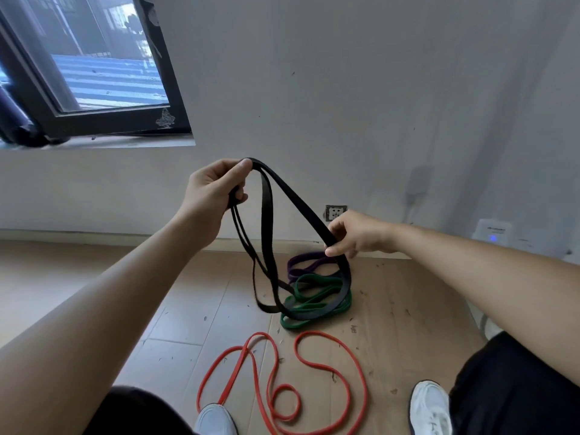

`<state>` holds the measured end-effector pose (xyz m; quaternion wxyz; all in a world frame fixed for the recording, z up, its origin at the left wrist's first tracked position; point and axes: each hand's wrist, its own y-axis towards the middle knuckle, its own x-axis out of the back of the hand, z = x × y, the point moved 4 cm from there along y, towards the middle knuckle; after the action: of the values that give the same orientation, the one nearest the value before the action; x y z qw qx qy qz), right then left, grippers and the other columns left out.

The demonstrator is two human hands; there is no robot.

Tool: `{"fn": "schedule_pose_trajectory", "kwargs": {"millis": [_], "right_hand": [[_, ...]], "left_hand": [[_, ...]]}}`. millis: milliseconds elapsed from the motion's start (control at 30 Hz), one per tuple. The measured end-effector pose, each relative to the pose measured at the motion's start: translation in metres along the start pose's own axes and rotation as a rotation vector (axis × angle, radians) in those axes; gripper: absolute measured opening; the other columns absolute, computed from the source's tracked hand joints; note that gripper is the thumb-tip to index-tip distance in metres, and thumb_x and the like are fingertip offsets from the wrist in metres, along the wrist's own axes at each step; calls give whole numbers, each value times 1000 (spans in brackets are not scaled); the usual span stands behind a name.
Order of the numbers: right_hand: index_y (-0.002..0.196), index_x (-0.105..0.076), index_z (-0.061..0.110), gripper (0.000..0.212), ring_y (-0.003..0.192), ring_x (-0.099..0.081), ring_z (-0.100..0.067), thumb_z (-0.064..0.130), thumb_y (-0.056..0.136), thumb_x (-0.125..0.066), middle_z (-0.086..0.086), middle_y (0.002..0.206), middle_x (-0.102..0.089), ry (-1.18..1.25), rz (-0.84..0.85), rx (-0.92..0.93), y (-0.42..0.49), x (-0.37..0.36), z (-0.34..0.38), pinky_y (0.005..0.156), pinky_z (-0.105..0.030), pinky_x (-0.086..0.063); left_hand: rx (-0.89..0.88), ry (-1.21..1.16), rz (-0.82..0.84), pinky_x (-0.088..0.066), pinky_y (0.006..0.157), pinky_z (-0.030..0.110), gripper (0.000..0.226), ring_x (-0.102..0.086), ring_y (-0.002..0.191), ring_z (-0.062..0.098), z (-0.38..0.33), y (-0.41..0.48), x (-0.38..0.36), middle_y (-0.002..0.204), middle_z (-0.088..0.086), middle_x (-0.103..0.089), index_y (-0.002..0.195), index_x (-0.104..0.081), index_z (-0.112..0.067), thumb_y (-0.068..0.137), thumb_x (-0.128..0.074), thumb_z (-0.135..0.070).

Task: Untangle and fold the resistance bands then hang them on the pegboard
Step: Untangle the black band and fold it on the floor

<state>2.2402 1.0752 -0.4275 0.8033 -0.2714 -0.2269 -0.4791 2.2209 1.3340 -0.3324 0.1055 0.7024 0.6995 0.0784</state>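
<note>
Black band (267, 215) pinched by left hand (210, 186) and right hand (357, 233) above wooden floor (408, 309) by grey wall (345, 89).

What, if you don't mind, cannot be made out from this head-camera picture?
Pegboard: nowhere in the head view.
Black band: its top fold is hidden inside the left hand, so the strand count there is unclear.
Purple band and green band: heaped together and crossed by the black band, so whether they are tangled cannot be told.
Red band: its near loop is cut off by the bottom edge.
</note>
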Motion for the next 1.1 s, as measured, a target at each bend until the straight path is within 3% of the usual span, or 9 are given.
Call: {"fn": "schedule_pose_trajectory", "kwargs": {"millis": [67,233,400,567,667,800,867,967,1100], "right_hand": [[94,-72,1,11,79,-67,-14,6,86,-78,-3,86,-69,69,-36,-18,0,4,1,63,-24,-55],[104,-70,4,15,94,-71,-20,-1,90,-68,-10,95,-73,286,-116,-20,-4,19,2,74,-33,-61],[112,-72,1,27,94,-72,-20,-6,93,-53,-13,107,-77,291,-231,-3,-5,34,-1,80,-33,-60],[113,-70,0,33,87,-75,-26,-7,98,-42,-15,102,-77,273,-231,3,-5,37,1,89,-41,-60],[110,-72,5,32,82,-72,-23,-4,100,-44,-13,96,-76,203,-232,21,-5,40,3,86,-36,-60],[111,-77,17,26,80,-61,-8,4,95,-61,2,91,-71,-201,-215,43,-9,37,7,72,-16,-46],[107,-76,21,27,82,-63,-11,4,90,-64,4,92,-71,-261,-171,42,-9,32,7,72,-20,-48],[99,-72,24,24,94,-68,-19,4,86,-70,4,93,-72,-243,-135,41,-9,25,8,88,-34,-56],[130,-66,16,46,108,-66,-16,3,86,-75,-4,118,-70,86,-37,124,-11,14,30,94,-28,-54]], "left_hand": [[7,7,-12,-48,72,29,14,-47,60,12,1,0,3,73,-1,-50,86,-69,-16,96,-70,-25],[15,36,-97,-49,72,28,16,-48,63,12,5,4,19,74,-1,-52,93,-72,-14,94,-72,-29],[23,86,-117,-52,71,26,15,-49,62,10,11,6,29,73,-2,-54,92,-73,-14,93,-73,-29],[15,115,-93,-50,68,25,16,-48,60,9,14,7,27,71,-2,-52,92,-73,-12,94,-72,-28],[13,121,-88,-49,66,24,17,-44,58,10,12,8,26,70,-2,-48,94,-73,-11,95,-71,-28],[40,133,11,-46,67,26,16,-42,57,9,12,5,21,69,-5,-46,92,-72,-14,94,-70,-30],[45,133,73,-45,67,27,16,-41,57,10,10,2,15,70,-5,-46,92,-71,-14,95,-69,-29],[39,114,158,-44,67,26,15,-41,58,10,5,-3,2,67,-5,-45,90,-71,-14,93,-69,-28],[15,134,286,-46,68,25,22,-45,59,8,2,-10,-22,67,-6,-50,94,-73,-14,83,-72,-34]]}}
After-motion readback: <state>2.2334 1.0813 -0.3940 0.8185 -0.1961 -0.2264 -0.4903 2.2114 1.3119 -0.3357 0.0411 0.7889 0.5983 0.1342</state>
